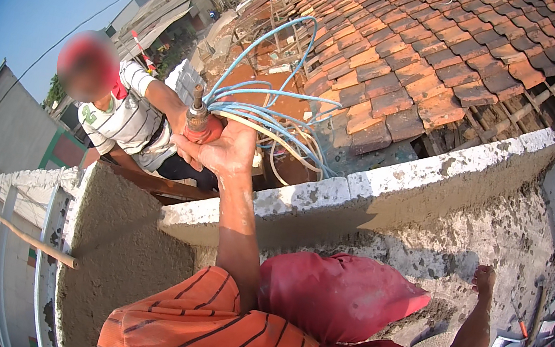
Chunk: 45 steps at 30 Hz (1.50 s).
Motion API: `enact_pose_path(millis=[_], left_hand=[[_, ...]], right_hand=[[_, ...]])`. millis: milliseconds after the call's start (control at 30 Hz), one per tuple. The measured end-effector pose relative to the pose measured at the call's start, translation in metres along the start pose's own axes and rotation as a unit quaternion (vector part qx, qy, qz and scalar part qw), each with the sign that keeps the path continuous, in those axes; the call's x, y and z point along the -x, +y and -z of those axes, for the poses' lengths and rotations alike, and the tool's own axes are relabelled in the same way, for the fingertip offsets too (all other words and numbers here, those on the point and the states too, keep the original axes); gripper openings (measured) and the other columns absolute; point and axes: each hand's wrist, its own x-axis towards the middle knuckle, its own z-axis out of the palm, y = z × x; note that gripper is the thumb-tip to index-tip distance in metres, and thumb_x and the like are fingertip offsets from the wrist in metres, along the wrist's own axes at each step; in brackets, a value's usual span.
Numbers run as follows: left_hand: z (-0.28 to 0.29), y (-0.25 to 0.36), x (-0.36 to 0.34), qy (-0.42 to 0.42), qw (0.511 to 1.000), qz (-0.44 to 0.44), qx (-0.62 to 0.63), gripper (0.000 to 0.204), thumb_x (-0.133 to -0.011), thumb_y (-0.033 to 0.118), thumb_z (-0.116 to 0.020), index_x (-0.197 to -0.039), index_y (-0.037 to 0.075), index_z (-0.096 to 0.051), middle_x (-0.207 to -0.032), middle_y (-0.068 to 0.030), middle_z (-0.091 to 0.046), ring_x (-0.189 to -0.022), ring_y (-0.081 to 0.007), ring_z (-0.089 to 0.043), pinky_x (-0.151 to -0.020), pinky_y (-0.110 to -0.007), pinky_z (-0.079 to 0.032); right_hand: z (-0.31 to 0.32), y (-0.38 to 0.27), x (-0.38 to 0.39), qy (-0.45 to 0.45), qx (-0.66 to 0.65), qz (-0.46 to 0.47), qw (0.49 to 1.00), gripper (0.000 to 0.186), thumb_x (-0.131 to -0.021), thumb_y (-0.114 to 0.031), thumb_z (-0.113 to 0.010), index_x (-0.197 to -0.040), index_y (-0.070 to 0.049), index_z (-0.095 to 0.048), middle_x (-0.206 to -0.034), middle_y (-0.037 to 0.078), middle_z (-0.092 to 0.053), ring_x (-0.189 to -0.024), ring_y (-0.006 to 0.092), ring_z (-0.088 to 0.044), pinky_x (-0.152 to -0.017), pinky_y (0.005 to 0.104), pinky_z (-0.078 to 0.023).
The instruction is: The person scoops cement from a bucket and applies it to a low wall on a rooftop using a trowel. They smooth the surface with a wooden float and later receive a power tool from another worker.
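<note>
Stretched out over the wall, my left hand (233,147) has its fingers around a power drill (202,128) with a red body and a metal chuck pointing up. A co-worker in a striped shirt (131,108) extends an arm (165,101) to the same drill, so both our hands meet at it. Loops of light blue hose or cable (258,107) spread just behind my left hand. My right hand (483,278) is low on the right, fingers curled, above a mortar-splashed surface, with no object visible in it.
A low block wall (420,177) with wet mortar runs across in front. Beyond it slopes an orange tiled roof (408,64). On the left are a ladder-like metal frame (53,233) and a wooden pole (31,235). Tools and a red-handled item (522,328) lie at the right.
</note>
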Motion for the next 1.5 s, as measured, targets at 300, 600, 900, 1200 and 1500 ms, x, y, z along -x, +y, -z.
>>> enact_pose_path(millis=[300, 600, 900, 1200, 1500], left_hand=[[0.019, -0.005, 0.011, -0.148, 0.986, 0.073, -0.002, 0.064, -0.070, 0.052, -0.069, -0.119, 0.013, -0.054, -0.108, -0.0019, -0.055, -0.102, -0.0190, -0.054, -0.096, -0.049, -0.037], [0.024, -0.011, 0.022, -0.222, 0.962, 0.155, 0.030, 0.078, -0.062, 0.056, -0.080, -0.121, 0.016, -0.050, -0.103, 0.0038, -0.055, -0.104, -0.0146, -0.051, -0.093, -0.040, -0.036], [0.032, -0.009, 0.019, -0.160, 0.976, 0.133, 0.064, 0.085, -0.061, 0.075, -0.069, -0.113, 0.010, -0.052, -0.102, -0.0037, -0.056, -0.097, -0.0202, -0.053, -0.093, -0.045, -0.038], [0.051, -0.002, 0.009, -0.038, 0.995, 0.080, -0.056, 0.075, -0.068, 0.070, -0.062, -0.111, 0.009, -0.057, -0.111, -0.0096, -0.061, -0.095, -0.0234, -0.058, -0.083, -0.051, -0.043], [0.043, 0.020, 0.001, 0.052, 0.990, 0.025, -0.130, 0.050, -0.069, 0.051, -0.065, -0.099, 0.011, -0.063, -0.102, -0.0052, -0.060, -0.090, -0.0243, -0.050, -0.070, -0.041, -0.038]], right_hand=[[-0.003, -0.004, 0.001, 0.026, 0.022, 0.026, 0.999, 0.024, -0.085, -0.021, -0.055, -0.106, -0.010, -0.054, -0.079, 0.004, -0.059, -0.057, 0.0157, -0.058, -0.044, 0.0309, -0.045], [0.008, 0.012, -0.005, -0.010, -0.021, 0.018, 1.000, 0.017, -0.088, -0.022, -0.052, -0.100, -0.010, -0.055, -0.073, 0.003, -0.057, -0.052, 0.0151, -0.056, -0.040, 0.0299, -0.042], [0.009, 0.007, 0.001, -0.002, -0.011, 0.022, 1.000, 0.019, -0.088, -0.020, -0.051, -0.103, -0.009, -0.056, -0.072, 0.002, -0.057, -0.052, 0.0140, -0.055, -0.039, 0.0305, -0.042], [0.009, -0.002, 0.012, -0.005, -0.023, 0.015, 1.000, 0.019, -0.085, -0.016, -0.053, -0.102, -0.009, -0.056, -0.072, 0.001, -0.055, -0.052, 0.0132, -0.054, -0.040, 0.0293, -0.041], [0.009, -0.006, 0.021, 0.004, -0.032, 0.012, 0.999, 0.018, -0.083, -0.014, -0.052, -0.099, -0.010, -0.056, -0.072, 0.001, -0.055, -0.053, 0.0133, -0.053, -0.041, 0.0285, -0.040]])
